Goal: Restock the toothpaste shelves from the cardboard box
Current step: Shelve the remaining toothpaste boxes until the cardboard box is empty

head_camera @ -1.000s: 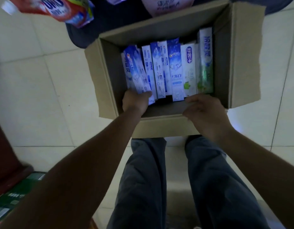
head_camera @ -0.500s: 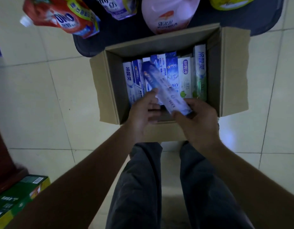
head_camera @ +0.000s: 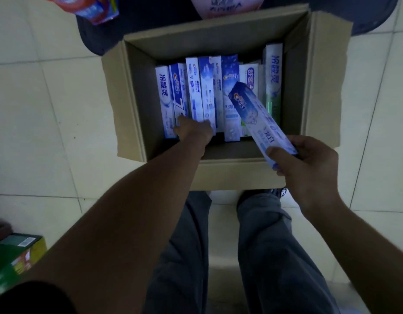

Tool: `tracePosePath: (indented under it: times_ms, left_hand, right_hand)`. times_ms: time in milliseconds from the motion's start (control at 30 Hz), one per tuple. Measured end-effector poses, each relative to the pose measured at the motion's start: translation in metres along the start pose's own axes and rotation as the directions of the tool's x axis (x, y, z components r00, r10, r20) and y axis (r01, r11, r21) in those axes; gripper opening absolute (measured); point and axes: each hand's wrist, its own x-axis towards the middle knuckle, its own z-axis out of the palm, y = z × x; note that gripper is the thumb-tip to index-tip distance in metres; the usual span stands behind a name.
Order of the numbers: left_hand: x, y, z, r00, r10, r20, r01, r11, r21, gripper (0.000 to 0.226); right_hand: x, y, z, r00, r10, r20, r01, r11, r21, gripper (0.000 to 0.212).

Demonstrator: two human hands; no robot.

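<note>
An open cardboard box (head_camera: 239, 175) stands on the tiled floor in front of my legs. Several blue and white toothpaste cartons (head_camera: 207, 94) stand side by side inside it. My right hand (head_camera: 309, 168) grips the near end of one blue toothpaste carton (head_camera: 257, 116), which slants up over the right side of the box. My left hand (head_camera: 192, 131) reaches down into the box at the near ends of the left cartons. Its fingers are hidden behind the hand, so their grip does not show.
Detergent pouches (head_camera: 94, 7) and a pink refill bag (head_camera: 225, 5) lie on a dark mat (head_camera: 150, 21) beyond the box. A green carton (head_camera: 14, 259) sits at the lower left. My grey trouser legs (head_camera: 264, 257) are below the box. The box's right flap (head_camera: 325, 75) stands open.
The blue carton passed from both hands to my right hand alone and moved right. My left hand let it go and went back down into the box on the left.
</note>
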Motion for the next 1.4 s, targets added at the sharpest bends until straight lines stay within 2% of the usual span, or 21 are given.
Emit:
tracePosePath:
  times_ms: [133,200,267,367,533,667,767,833,900,1067,1133,1233,1300,1400]
  left_hand:
    - [-0.003,0.001,-0.016,1.0,-0.014,-0.009,0.015,0.997,0.082,0.045]
    - [-0.01,0.0,-0.028,0.999,0.033,0.033,-0.038,0.987,0.158,0.038]
    - [-0.014,-0.001,-0.037,0.991,0.061,0.116,-0.082,0.98,0.183,0.045]
    - [-0.014,-0.003,-0.033,0.976,0.074,0.203,-0.093,0.992,0.087,0.061]
    - [-0.005,-0.002,-0.009,0.991,0.088,0.099,-0.092,0.995,0.031,0.082]
    - [-0.001,-0.006,-0.003,0.997,0.056,0.05,-0.05,0.991,-0.125,0.082]
    - [0.0,-0.008,-0.007,0.994,0.048,0.099,-0.034,0.99,-0.135,0.084]
    - [-0.008,-0.007,-0.013,0.989,0.087,0.119,-0.071,0.988,-0.137,0.071]
    - [-0.027,-0.008,-0.029,0.982,0.179,0.053,-0.167,0.97,-0.175,0.062]
    - [-0.086,-0.027,-0.132,0.889,0.363,-0.278,-0.445,0.83,-0.337,0.033]
    - [-0.115,-0.033,-0.187,0.836,0.436,-0.334,-0.545,0.735,-0.404,0.025]
    - [-0.165,-0.03,-0.271,0.769,0.543,-0.338,-0.635,0.583,-0.507,0.021]
    - [-0.198,-0.026,-0.329,0.758,0.558,-0.338,-0.627,0.481,-0.613,0.019]
    - [-0.241,-0.017,-0.412,0.723,0.54,-0.43,-0.662,0.363,-0.656,0.024]
  right_hand:
    - [-0.007,-0.019,-0.007,0.999,0.025,0.024,-0.025,1.0,-0.003,0.011]
    - [-0.009,-0.03,-0.013,0.999,0.017,0.038,-0.017,1.0,-0.014,0.013]
    - [-0.011,-0.043,-0.018,0.999,-0.009,0.046,0.011,1.0,-0.029,0.013]
    - [-0.008,-0.057,-0.022,0.997,-0.044,0.065,0.046,0.998,-0.032,0.01]
    - [0.002,-0.055,-0.011,0.995,-0.062,0.075,0.064,0.997,-0.034,0.012]
    - [0.003,-0.044,-0.001,0.997,-0.037,0.065,0.038,0.999,-0.022,0.017]
    - [-0.005,-0.043,0.001,0.997,-0.006,0.076,0.005,1.0,0.006,0.015]
    - [-0.011,-0.05,-0.001,0.996,0.003,0.087,-0.004,1.0,0.018,0.014]
    - [-0.018,-0.062,-0.005,0.996,-0.003,0.085,0.0,1.0,0.03,0.015]
    - [-0.056,-0.13,-0.025,0.989,-0.074,0.131,0.062,0.993,0.097,0.016]
    - [-0.077,-0.168,-0.035,0.975,-0.138,0.176,0.117,0.985,0.125,0.018]
    - [-0.114,-0.231,-0.048,0.937,-0.244,0.249,0.196,0.959,0.203,0.019]
    - [-0.144,-0.277,-0.051,0.902,-0.31,0.299,0.248,0.942,0.227,0.023]
    - [-0.19,-0.343,-0.052,0.854,-0.382,0.352,0.295,0.915,0.277,0.024]
